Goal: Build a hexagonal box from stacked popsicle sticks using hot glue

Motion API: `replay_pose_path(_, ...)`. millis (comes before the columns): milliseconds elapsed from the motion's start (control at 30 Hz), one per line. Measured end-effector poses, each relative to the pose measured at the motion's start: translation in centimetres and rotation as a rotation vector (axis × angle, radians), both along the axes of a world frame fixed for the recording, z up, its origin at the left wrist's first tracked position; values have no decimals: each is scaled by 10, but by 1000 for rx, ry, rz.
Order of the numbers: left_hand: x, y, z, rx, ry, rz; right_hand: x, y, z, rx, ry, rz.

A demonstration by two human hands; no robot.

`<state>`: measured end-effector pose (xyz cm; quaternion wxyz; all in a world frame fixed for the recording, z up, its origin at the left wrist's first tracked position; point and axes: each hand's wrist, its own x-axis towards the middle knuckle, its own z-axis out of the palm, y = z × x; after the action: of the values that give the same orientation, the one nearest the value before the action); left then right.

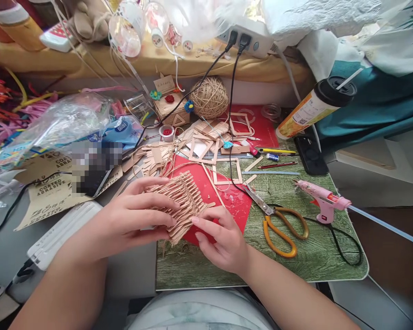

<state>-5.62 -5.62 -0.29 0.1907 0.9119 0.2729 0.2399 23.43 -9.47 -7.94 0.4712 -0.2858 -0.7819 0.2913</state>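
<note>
Wooden craft-stick lattice (184, 201), over the red sheet (239, 206): my left hand (137, 215) spans it, fingers spread; my right hand's (223, 236) fingertips curl at its right edge. I'd best support it lightly, keeping the slats uncrushed.

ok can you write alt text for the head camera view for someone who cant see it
Two bare hands, left and right, hold a woven lattice of pale wooden sticks over a red sheet, with orange-handled metal scissors and a pink glue gun to the right.
</note>
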Motion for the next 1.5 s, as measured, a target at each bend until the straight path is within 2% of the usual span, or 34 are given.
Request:
replay_pose_path(133,-1,0,-2,7,-19,-8,2,0,9,-63,36,-5)
replay_pose_path(300,-1,-1,-1,16,-22,-15,5,17,25,-281,27,-156)
replay_pose_path(433,1,-2,2,30,-25,-29,-1,36,36,-423,-82,-120)
replay_pose_path(800,3,-6,1,18,-9,-17,-7,45,46,-349,-153,-5)
replay_pose_path(867,3,-6,1,12,-1,-19,-7,47,47,-310,-177,17)
replay_pose_path(967,2,-5,0,7,8,-6,-6,48,44,-324,-159,-20)
replay_pose_path(1167,0,-3,-1,2,17,-7,-7,46,32,-511,-64,-152)
replay_pose_path(1400,0,-3,-2,-5,22,-5,-11,45,20,-710,60,-128)
replay_pose_path(1500,-1,-3,-3,-12,22,16,-7,45,21,-608,82,-159)
